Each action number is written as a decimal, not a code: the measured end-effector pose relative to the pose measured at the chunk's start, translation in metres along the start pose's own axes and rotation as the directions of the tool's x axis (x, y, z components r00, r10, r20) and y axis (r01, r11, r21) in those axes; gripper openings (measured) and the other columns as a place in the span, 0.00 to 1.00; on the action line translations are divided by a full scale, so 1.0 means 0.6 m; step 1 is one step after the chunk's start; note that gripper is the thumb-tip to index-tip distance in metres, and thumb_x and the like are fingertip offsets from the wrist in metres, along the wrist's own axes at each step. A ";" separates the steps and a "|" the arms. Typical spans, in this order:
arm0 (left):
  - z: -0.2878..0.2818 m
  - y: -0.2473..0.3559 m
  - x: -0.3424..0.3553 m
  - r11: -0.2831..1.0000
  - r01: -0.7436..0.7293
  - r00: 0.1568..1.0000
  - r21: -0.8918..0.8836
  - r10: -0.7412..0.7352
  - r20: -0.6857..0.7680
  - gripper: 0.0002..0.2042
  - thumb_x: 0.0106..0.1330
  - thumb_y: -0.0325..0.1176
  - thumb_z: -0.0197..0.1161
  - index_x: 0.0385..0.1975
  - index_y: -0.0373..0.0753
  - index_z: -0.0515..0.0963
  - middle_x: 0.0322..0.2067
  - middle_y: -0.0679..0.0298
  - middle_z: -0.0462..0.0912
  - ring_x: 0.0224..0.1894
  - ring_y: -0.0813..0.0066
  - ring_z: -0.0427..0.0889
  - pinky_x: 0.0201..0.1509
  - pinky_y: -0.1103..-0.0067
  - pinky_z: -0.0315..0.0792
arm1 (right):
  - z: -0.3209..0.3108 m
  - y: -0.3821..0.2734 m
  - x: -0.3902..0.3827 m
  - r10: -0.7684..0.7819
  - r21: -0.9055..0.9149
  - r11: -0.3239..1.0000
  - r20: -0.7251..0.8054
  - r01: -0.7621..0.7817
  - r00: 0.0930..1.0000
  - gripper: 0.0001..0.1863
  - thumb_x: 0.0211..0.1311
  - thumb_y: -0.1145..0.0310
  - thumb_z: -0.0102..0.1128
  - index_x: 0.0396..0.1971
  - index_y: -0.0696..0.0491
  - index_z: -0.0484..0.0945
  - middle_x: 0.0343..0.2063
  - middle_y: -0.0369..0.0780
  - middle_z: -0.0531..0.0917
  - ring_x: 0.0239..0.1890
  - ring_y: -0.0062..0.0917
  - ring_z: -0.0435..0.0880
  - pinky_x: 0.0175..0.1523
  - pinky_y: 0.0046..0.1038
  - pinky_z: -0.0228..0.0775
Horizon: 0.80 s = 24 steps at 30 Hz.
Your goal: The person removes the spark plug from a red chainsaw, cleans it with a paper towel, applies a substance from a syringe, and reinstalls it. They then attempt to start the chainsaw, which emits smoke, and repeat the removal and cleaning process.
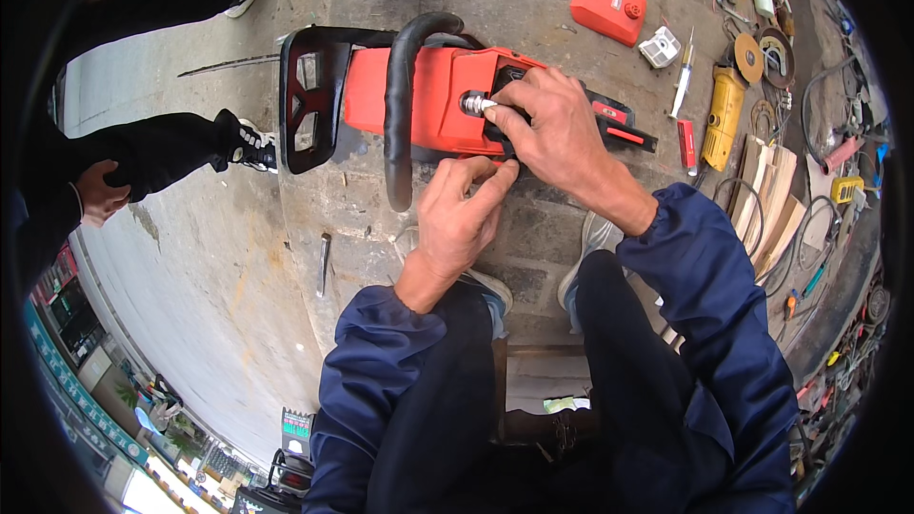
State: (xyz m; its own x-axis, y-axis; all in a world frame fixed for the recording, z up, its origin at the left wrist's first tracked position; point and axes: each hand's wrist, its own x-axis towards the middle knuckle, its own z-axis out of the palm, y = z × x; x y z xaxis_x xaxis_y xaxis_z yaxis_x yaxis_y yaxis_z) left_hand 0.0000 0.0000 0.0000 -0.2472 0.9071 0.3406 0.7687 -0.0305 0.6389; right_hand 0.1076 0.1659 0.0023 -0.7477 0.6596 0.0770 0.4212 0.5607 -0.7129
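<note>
A red chainsaw (pixel 367 90) lies on the concrete floor before me, its black front handle (pixel 403 105) arching over the body and its bar pointing left. My right hand (pixel 555 124) pinches a spark plug (pixel 476 104) between thumb and fingers, at an opening in the red housing. Beside the saw's near edge, my left hand (pixel 457 209) has thumb and fingertips pressed together; whatever they hold, if anything, is hidden. Beyond the saw lie a red cover (pixel 606 8) and a white air filter (pixel 659 48), both off the saw.
A yellow angle grinder (pixel 725 109), wood pieces (pixel 766 190), cables and scattered tools lie to the right. A metal tool (pixel 324 265) rests on the floor at left. Another person's legs (pixel 171 148) and shoes are beyond the bar. My own shoes flank the near side.
</note>
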 end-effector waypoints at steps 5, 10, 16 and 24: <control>0.004 0.000 0.000 1.000 -0.007 1.000 -0.012 0.007 -0.014 0.22 0.51 0.18 0.74 0.48 0.43 0.89 0.39 0.64 0.84 0.37 0.64 0.82 0.39 0.71 0.79 | 0.005 -0.009 0.000 -0.014 -0.013 1.000 -0.045 0.014 0.999 0.08 0.63 0.67 0.71 0.35 0.56 0.86 0.35 0.45 0.85 0.45 0.43 0.82 0.53 0.44 0.69; 0.002 -0.003 -0.001 1.000 -0.012 1.000 -0.018 0.012 -0.011 0.22 0.50 0.18 0.74 0.47 0.43 0.88 0.40 0.63 0.83 0.37 0.63 0.81 0.39 0.71 0.78 | 0.011 -0.010 -0.002 -0.022 0.088 0.996 -0.047 0.026 0.999 0.09 0.60 0.71 0.72 0.36 0.57 0.81 0.35 0.46 0.85 0.44 0.45 0.83 0.53 0.45 0.69; 0.003 -0.001 0.000 0.999 -0.008 1.000 -0.038 0.008 -0.014 0.22 0.50 0.18 0.73 0.47 0.43 0.88 0.40 0.63 0.83 0.37 0.63 0.82 0.40 0.70 0.78 | 0.014 0.000 0.002 -0.125 0.040 0.991 -0.088 0.129 0.988 0.07 0.61 0.71 0.71 0.34 0.58 0.82 0.32 0.45 0.84 0.41 0.44 0.82 0.52 0.45 0.69; 0.002 0.000 0.002 1.000 -0.001 1.000 -0.028 0.001 0.001 0.21 0.51 0.18 0.74 0.47 0.42 0.88 0.40 0.62 0.83 0.37 0.63 0.82 0.40 0.70 0.78 | 0.006 0.001 0.007 -0.152 -0.024 0.988 -0.032 0.151 0.988 0.07 0.63 0.70 0.71 0.35 0.57 0.84 0.31 0.45 0.84 0.41 0.42 0.81 0.52 0.43 0.67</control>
State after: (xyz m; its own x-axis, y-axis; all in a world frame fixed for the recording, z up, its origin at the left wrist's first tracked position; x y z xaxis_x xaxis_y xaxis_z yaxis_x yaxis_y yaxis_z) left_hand 0.0003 0.0013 -0.0005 -0.2461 0.9073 0.3408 0.7520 -0.0431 0.6578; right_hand 0.1029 0.1669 -0.0003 -0.7859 0.5827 0.2069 0.3157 0.6659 -0.6760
